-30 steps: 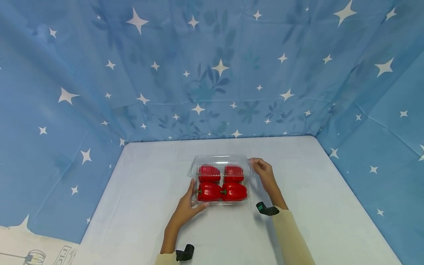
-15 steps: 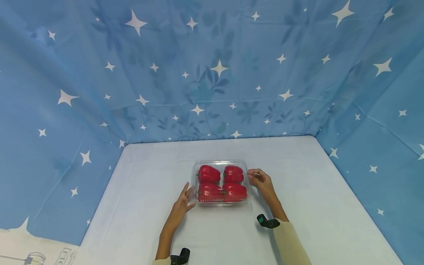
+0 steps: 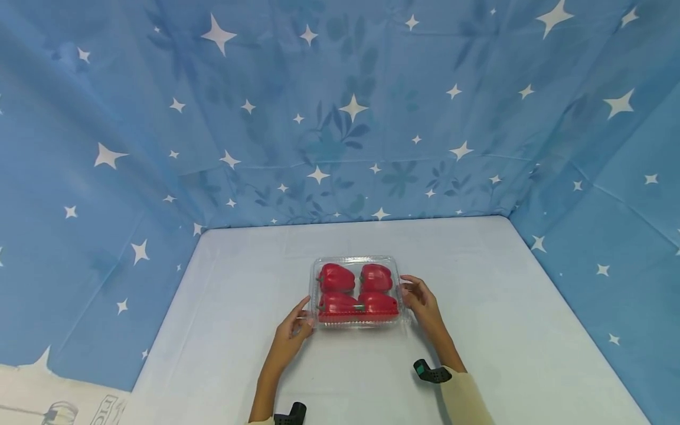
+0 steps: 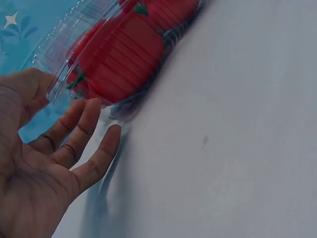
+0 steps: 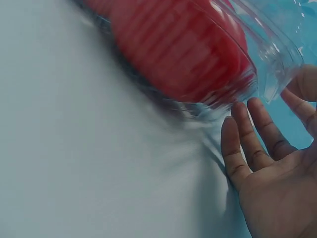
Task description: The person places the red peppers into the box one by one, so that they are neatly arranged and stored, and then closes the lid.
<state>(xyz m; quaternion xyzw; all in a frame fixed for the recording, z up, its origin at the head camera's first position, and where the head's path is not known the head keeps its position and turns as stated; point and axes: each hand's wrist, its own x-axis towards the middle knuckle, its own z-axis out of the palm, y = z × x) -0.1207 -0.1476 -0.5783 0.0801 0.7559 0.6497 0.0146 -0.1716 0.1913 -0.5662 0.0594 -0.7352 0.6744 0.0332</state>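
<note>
A clear plastic clamshell container [image 3: 357, 261] sits on the table with its lid down over several red bell peppers [image 3: 336, 277]. In the left wrist view, the ribbed wall covers a red pepper [image 4: 121, 57] with a green stem. My left hand [image 3: 287, 342] is at the container's left side, thumb and fingertips right at the lid's edge, the other fingers loosely spread. On the opposite side, my right hand [image 3: 423, 304] has its fingertips at the rim; in the right wrist view its fingers [image 5: 240, 131] are extended beside the lower edge, with the thumb up by the lid.
The white table [image 3: 255, 260] surrounds the container on every side. Behind and beside it hangs a blue curtain [image 3: 297, 200] with white stars. A black band [image 3: 431, 373] is on the right wrist, and another band [image 3: 291, 414] on the left.
The lid has come down toward me over the peppers, and my right hand has come nearer with it. My left hand has drawn back from the front corner to the left side.
</note>
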